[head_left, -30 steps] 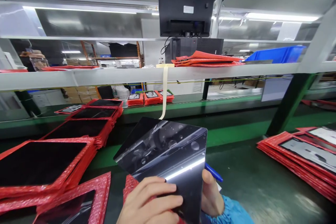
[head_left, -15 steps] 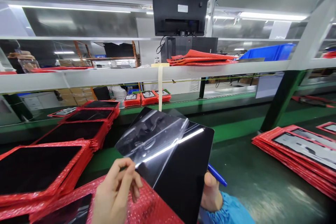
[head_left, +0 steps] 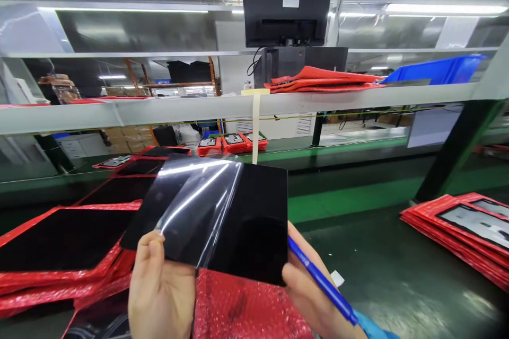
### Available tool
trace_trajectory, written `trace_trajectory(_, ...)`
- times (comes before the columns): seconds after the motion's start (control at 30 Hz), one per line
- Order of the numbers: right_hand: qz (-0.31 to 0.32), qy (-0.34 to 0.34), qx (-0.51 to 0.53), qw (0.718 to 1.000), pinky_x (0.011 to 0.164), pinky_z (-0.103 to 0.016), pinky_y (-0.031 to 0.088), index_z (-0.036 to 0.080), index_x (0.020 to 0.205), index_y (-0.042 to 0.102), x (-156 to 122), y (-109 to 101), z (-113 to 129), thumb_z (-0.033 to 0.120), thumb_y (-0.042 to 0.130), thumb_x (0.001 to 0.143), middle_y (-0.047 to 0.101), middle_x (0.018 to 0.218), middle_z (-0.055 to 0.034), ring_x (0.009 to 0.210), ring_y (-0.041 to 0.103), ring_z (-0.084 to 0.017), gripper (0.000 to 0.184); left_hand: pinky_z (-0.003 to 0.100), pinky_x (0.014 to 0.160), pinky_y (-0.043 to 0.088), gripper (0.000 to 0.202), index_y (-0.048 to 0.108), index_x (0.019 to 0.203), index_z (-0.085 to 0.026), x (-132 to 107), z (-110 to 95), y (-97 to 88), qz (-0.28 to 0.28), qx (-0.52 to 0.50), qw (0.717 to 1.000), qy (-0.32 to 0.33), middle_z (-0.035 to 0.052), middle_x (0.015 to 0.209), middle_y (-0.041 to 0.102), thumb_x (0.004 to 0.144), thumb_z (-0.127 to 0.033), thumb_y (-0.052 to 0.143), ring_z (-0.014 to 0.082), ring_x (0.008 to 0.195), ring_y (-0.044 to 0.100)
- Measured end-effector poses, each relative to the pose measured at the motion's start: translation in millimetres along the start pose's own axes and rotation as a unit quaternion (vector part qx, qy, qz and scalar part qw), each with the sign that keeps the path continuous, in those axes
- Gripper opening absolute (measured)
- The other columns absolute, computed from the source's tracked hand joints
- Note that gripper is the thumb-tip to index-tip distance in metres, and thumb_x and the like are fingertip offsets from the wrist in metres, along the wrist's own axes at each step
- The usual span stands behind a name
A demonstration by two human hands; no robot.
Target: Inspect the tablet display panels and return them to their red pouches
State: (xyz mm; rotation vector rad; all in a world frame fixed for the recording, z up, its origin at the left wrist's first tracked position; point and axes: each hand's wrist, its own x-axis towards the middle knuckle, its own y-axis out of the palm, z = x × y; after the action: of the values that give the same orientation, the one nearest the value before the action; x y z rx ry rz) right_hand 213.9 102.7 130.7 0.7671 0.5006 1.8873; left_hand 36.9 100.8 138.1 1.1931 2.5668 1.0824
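A black glass screen panel (head_left: 258, 217) is held up in front of me, tilted. Clear, shiny film (head_left: 199, 196) lies over its left part, with the film's edge running slantwise across the glass. My left hand (head_left: 159, 280) pinches the film at the lower left, its other fingers behind. On the right, my right hand (head_left: 310, 275) grips the panel's side edge, thumb in front. A blue pen (head_left: 324, 283) is also tucked in that hand and points down to the right. Beneath the panel is a red bubble-wrap bag (head_left: 246, 307).
Red bubble-wrap sleeves with black panels (head_left: 67, 238) are stacked at left. More red sleeves with grey-white parts (head_left: 461, 217) lie on the green bench (head_left: 382, 275) at right, near a white scrap (head_left: 337, 278). A shelf rail (head_left: 178, 111) crosses ahead, below a monitor (head_left: 288, 5).
The panel has turned more level and moved left. My left hand, earlier near the film's lower edge, now pinches its lower left. The pen shows more fully in my right hand.
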Motion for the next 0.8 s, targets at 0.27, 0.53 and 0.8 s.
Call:
trace_trajectory(0.27,0.057,0.032,-0.077,0.995,0.097,-0.043,0.048,0.039,0.136,0.046,-11,-7,-7,0.025,0.071,0.081,0.053,0.139,-0.0022,0.125,0.053,-0.027,0.062,0.020,0.066,0.058,0.003,0.061,0.084,-0.024,-3,-14,4.6,-0.038,-0.051,0.997,0.038,-0.0028,0.082,0.067,0.085,-0.026,0.058,0.0133,0.077,0.063)
trace_trajectory(0.53,0.108,0.067,-0.017,0.992,0.100,-0.049,0.043,0.034,0.132,0.053,-8,3,5,0.027,0.071,0.072,0.056,0.137,-0.0032,0.129,0.047,-0.032,0.063,0.020,0.072,0.057,0.006,0.063,0.086,-0.023,2,-17,7.9,-0.053,-0.051,0.997,-0.013,-0.0008,0.089,0.064,0.086,-0.025,0.057,0.0137,0.085,0.061)
trace_trajectory(0.8,0.111,0.017,-0.055,0.992,0.102,-0.044,0.041,0.031,0.134,0.051,-9,-1,-5,0.035,0.072,0.076,0.067,0.114,-0.0056,0.116,0.058,-0.027,0.062,0.020,0.070,0.054,0.006,0.062,0.084,-0.025,2,-14,7.4,-0.049,-0.059,0.997,-0.025,-0.0029,0.088,0.064,0.083,-0.031,0.063,0.0135,0.083,0.060)
